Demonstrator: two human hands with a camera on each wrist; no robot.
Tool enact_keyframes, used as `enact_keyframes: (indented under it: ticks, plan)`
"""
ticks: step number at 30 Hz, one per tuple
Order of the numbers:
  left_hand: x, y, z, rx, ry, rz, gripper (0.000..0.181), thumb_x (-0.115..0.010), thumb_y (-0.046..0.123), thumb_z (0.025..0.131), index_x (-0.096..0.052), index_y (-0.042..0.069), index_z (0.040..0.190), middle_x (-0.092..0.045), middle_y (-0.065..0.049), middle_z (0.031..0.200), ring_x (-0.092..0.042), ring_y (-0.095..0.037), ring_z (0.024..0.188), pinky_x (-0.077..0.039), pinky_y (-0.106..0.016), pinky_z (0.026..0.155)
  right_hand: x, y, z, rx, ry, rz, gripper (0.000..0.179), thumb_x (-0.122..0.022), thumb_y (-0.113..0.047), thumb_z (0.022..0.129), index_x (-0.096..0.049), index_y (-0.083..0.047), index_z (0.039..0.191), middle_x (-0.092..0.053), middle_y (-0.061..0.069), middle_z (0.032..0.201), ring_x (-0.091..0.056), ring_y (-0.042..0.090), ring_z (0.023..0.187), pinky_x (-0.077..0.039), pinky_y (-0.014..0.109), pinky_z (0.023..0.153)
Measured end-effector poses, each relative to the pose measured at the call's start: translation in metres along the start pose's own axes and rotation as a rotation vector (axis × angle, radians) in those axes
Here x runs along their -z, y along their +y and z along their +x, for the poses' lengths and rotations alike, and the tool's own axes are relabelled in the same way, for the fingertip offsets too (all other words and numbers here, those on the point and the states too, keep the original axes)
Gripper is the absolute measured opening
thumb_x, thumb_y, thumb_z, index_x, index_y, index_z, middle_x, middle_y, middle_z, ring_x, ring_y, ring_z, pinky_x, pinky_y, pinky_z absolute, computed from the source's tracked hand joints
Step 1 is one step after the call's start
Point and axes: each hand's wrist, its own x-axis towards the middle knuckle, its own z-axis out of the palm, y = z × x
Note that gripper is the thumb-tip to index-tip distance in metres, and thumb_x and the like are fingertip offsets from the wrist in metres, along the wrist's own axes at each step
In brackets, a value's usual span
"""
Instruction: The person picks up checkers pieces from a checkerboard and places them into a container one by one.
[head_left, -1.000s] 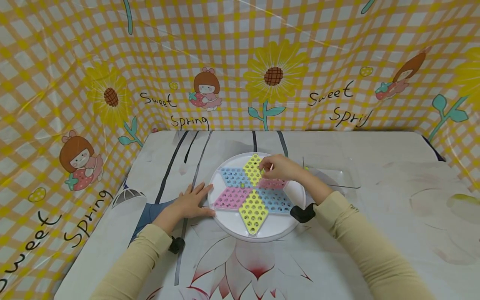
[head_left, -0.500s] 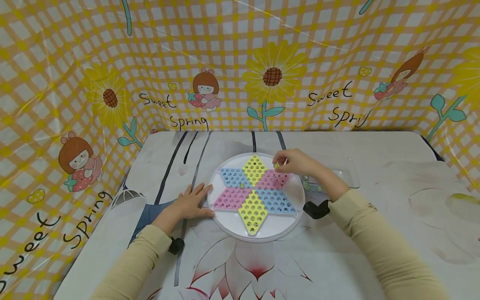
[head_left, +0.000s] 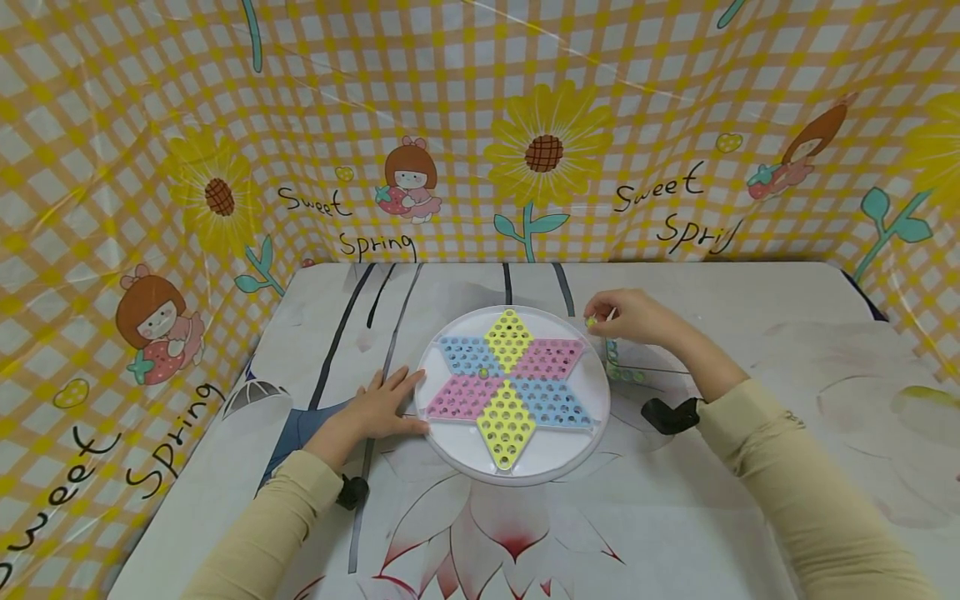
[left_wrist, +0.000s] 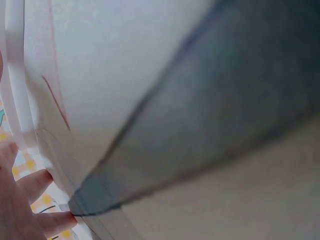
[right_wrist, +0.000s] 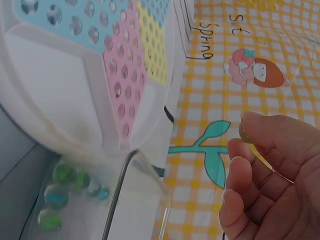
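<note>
My right hand (head_left: pixel 633 317) pinches a small yellow-green marble (head_left: pixel 591 322) between thumb and forefinger, raised beyond the board's right edge. In the right wrist view the marble (right_wrist: pixel 245 133) looks darker, and the other fingers curl below it. The round white Chinese checkers board (head_left: pixel 456 446) has a star of yellow, pink and blue hole-filled points. One yellow-green marble (head_left: pixel 483 373) sits on it left of centre. My left hand (head_left: pixel 384 406) lies with fingers spread at the board's left edge; the left wrist view catches part of its fingers (left_wrist: pixel 37 185).
Right of the board stands a clear plastic box (right_wrist: pixel 122 182), partly behind my right hand and forearm in the head view. Several green and blue marbles (right_wrist: pixel 64 172) lie inside. A checked, flower-printed cloth (head_left: pixel 450 83) rises behind the white table (head_left: pixel 675 517).
My right hand has moved right, from over the board's yellow and pink points to beside the box, still pinching the marble. My left hand has stayed in place.
</note>
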Motion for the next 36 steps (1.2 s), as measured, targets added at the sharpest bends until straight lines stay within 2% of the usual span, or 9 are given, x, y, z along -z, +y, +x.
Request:
enact_keyframes:
  ticks: [19, 36]
  plan:
    - [0.003, 0.003, -0.004, 0.006, -0.004, 0.011, 0.091, -0.062, 0.056, 0.077, -0.018, 0.02, 0.148, -0.013, -0.015, 0.152, -0.005, -0.049, 0.135, -0.015, -0.069, 0.1, 0.021, 0.04, -0.027, -0.106, -0.001, -0.015, 0.024, -0.061, -0.011, 0.086, -0.057, 0.005, 0.103, -0.053, 0.008, 0.081, -0.052, 0.017, 0.067, -0.044, 0.029, 0.056]
    - [0.002, 0.002, -0.003, 0.001, -0.007, 0.0, 0.091, -0.062, 0.057, 0.077, -0.018, 0.021, 0.148, -0.013, -0.014, 0.153, -0.004, -0.049, 0.135, -0.014, -0.069, 0.099, 0.025, 0.07, -0.039, -0.158, -0.018, -0.021, 0.026, -0.06, -0.011, 0.086, -0.056, 0.008, 0.104, -0.056, 0.005, 0.077, -0.054, 0.016, 0.064, -0.045, 0.03, 0.056]
